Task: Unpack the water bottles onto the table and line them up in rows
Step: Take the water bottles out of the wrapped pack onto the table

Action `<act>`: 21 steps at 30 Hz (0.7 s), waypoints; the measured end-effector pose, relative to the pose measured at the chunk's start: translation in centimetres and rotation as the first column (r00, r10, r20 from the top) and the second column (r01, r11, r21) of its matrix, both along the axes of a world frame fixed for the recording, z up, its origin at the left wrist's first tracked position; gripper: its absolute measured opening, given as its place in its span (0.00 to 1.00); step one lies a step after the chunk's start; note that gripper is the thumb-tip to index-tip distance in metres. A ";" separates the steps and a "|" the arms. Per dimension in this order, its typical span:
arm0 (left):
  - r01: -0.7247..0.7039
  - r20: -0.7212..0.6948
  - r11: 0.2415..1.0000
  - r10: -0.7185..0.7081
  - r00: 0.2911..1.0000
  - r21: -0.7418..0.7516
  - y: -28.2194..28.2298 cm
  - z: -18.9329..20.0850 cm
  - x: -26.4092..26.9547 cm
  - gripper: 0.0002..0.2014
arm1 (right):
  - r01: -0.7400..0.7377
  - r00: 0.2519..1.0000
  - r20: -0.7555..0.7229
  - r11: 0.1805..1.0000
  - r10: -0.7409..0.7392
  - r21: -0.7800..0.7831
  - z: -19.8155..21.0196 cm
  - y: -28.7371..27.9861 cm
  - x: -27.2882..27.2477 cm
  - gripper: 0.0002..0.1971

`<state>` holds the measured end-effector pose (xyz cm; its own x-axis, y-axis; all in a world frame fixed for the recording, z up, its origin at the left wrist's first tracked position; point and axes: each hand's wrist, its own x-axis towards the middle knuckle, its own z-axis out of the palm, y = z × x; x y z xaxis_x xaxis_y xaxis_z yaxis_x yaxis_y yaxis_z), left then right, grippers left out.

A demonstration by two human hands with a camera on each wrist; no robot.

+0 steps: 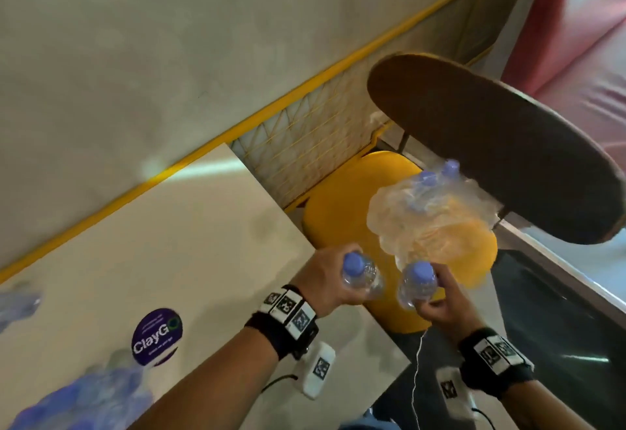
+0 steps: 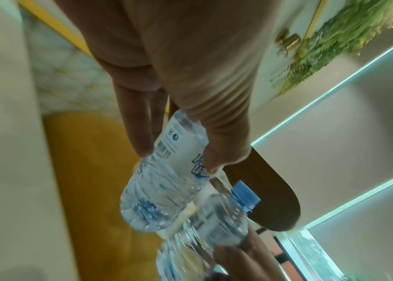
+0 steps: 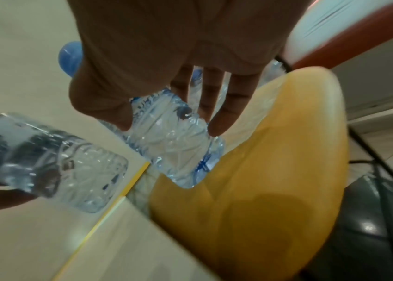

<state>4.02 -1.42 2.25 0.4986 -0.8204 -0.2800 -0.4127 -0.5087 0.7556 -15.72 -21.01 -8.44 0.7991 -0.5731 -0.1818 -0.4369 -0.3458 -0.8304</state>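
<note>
My left hand (image 1: 333, 278) grips a clear water bottle (image 1: 362, 277) with a blue cap, held over the table's right edge. The left wrist view shows thumb and fingers (image 2: 142, 136) wrapped round its white label (image 2: 174, 144). Beside it, my right hand (image 1: 437, 297) grips a second blue-capped bottle (image 1: 415, 285) above the yellow chair seat. In the right wrist view that bottle (image 3: 176, 144) sits between thumb and fingers, with the left hand's bottle (image 3: 54, 163) at lower left. The torn plastic pack (image 1: 430, 216) lies on the chair with a few bottles inside.
The cream table (image 1: 152, 243) carries a purple round sticker (image 1: 157, 336) and blurred bottles at its near left (image 1: 84, 395). The yellow chair (image 1: 338, 212) has a dark wooden back (image 1: 491, 145). A yellow mesh rail (image 1: 305, 138) runs behind, with a red bench (image 1: 576, 39) far right.
</note>
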 end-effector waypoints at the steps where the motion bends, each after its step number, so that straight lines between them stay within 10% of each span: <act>1: -0.047 0.027 0.999 0.047 0.999 0.023 2.6 0.4 0.6 0.32 | -0.058 0.998 -0.024 0.998 0.058 0.012 0.3 1.6 0.4 0.30; 15: -0.475 0.332 0.800 0.364 0.870 0.367 33.9 -0.6 8.9 0.14 | -0.789 0.607 -0.086 0.612 0.790 0.058 4.0 28.4 14.8 0.27; 21: -0.455 0.313 0.758 0.339 0.887 0.467 39.9 -1.6 8.8 0.32 | -0.864 0.494 -0.120 0.502 0.861 0.044 3.2 37.3 18.0 0.28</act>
